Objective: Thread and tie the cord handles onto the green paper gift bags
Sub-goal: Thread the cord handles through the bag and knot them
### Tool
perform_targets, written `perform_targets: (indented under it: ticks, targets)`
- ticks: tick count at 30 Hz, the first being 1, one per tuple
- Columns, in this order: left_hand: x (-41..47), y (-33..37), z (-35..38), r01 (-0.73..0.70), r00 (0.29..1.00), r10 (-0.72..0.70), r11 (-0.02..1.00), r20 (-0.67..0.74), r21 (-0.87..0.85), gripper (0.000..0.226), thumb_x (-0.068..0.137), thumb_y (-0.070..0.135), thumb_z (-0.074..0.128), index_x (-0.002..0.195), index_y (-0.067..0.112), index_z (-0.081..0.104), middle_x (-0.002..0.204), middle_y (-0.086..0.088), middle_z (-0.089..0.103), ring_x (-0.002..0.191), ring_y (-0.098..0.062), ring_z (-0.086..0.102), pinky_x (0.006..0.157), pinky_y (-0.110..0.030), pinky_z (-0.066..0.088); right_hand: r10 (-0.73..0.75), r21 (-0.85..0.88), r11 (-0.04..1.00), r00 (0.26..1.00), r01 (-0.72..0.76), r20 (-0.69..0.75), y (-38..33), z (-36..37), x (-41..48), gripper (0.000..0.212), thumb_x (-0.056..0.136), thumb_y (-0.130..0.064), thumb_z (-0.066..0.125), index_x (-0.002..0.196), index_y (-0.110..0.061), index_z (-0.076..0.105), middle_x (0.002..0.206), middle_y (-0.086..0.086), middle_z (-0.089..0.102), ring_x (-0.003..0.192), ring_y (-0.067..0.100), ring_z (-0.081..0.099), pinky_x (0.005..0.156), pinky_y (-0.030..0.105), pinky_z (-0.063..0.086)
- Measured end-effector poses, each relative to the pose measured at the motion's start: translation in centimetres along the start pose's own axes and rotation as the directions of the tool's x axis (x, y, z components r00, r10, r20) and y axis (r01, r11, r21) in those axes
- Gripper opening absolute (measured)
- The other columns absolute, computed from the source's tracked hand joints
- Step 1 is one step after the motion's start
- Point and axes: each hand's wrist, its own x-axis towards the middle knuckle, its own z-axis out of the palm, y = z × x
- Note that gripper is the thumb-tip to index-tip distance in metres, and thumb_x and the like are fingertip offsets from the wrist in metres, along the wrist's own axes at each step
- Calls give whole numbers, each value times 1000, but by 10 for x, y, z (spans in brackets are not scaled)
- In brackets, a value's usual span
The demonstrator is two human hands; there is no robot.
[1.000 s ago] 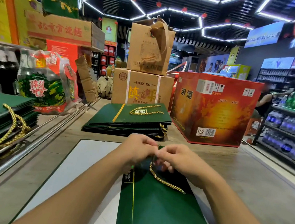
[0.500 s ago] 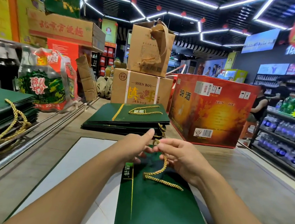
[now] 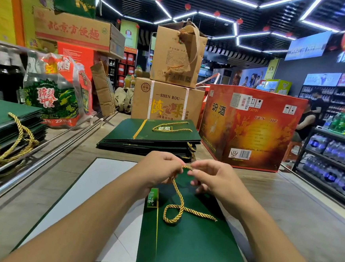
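A flat green paper gift bag (image 3: 189,246) lies on top of a low stack in front of me on the wooden counter. A gold twisted cord (image 3: 179,201) runs from the bag's far edge down onto its face, where it forms a loose loop. My left hand (image 3: 158,171) and my right hand (image 3: 211,179) meet above the far edge of the bag. Both pinch the upper end of the cord between curled fingers, and a short arc of cord shows between them.
A stack of green bags with cord handles (image 3: 152,135) lies further back on the counter. Another stack (image 3: 7,126) sits at the left past a metal rail. A large red box (image 3: 250,126) and cardboard cartons (image 3: 167,101) stand behind. Shelves of bottles (image 3: 335,152) line the right.
Both hands have lifted slightly above the bag's far edge. More cord has been drawn out, and it now lies in a loose loop on the bag's face.
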Motion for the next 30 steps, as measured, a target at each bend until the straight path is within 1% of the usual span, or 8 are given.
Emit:
perform_targets:
  ticks: [3,10,14,17,21,24,27,30]
  targets:
    - [2,-1,-1,25,999,-24,1000,-43,17,16,89,8,57,88,0,71,72,-5,59,69,-17,54,58,-24,41,-45,42,998,997,47,-61,2,-3,2,5,92,-1,71,94,-1,75,80,13,75,68,17,66,55,24,53]
    - [3,1,3,58,993,-60,998,-104,-22,15,93,11,49,82,8,59,76,-8,53,68,-20,50,67,-31,49,29,98,995,998,-24,-53,3,-8,4,12,84,3,77,93,-4,77,78,10,74,69,16,65,65,28,52]
    - [2,2,2,43,998,-38,994,-56,101,19,95,23,51,91,9,63,86,-7,62,76,-21,57,73,-33,48,1,93,996,997,6,-78,2,-11,4,14,85,7,75,91,-5,77,80,10,75,72,17,67,69,30,56]
    - [-1,-2,5,-101,994,91,970,55,221,28,94,45,63,110,23,69,101,2,71,91,-12,67,72,-26,50,-39,83,996,997,44,-63,1,-9,2,11,84,3,77,93,-3,75,75,12,73,68,17,66,61,26,55]
    - [1,-9,9,-290,957,275,919,93,268,11,95,22,69,104,22,77,85,1,76,68,-5,68,62,-25,52,-47,41,998,997,49,-61,1,-9,1,9,84,-4,79,92,-3,75,74,13,73,65,14,64,57,23,51]
    - [5,-12,10,-290,954,300,907,14,306,8,94,18,69,93,17,78,79,-1,76,68,-11,70,74,-36,60,-71,-199,979,980,34,-185,2,-11,2,15,88,-23,79,84,-9,76,71,5,74,61,11,60,55,22,45]
    - [7,-14,9,-271,954,299,897,-27,350,8,93,20,70,94,19,79,80,3,76,75,-13,71,77,-33,60,-16,-535,830,953,-156,-302,7,-19,6,30,97,-36,67,81,-13,78,73,-1,73,64,11,64,54,27,44]
    - [7,-15,11,-269,952,304,874,-23,405,10,93,22,71,97,21,80,82,10,73,79,-7,68,77,-28,57,143,-613,738,953,-282,-267,12,-20,8,36,99,-38,64,84,-9,79,69,5,70,62,16,59,58,27,41]
